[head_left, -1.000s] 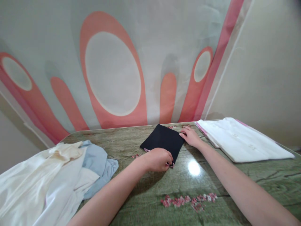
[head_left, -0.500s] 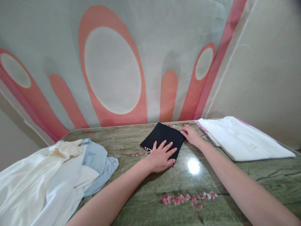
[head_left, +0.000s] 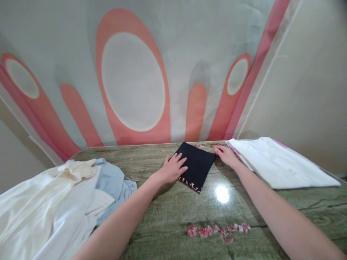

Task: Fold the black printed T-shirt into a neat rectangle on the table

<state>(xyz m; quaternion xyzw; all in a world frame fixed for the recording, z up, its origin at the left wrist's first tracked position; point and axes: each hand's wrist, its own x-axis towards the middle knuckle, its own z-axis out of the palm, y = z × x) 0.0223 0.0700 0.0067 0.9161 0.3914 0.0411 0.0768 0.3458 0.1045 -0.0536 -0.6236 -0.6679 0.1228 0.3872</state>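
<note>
A folded black cloth (head_left: 197, 164) with pink lettering along its near edge lies on the green marbled table (head_left: 173, 216). My left hand (head_left: 171, 168) lies flat on the cloth's left corner, fingers spread. My right hand (head_left: 226, 156) rests at the cloth's right corner, fingers stretched out and touching its edge. Neither hand holds anything.
A heap of white and pale blue garments (head_left: 62, 195) covers the table's left side. A folded white shirt on a pink one (head_left: 279, 162) lies at the right. A wall with orange ovals rises just behind the table's far edge. Pink flower prints mark the tabletop.
My left hand went from gripping the cloth's near corner, to pressing flat on its middle, to resting flat on its left corner. The pink lettering now shows. My right hand hardly moved.
</note>
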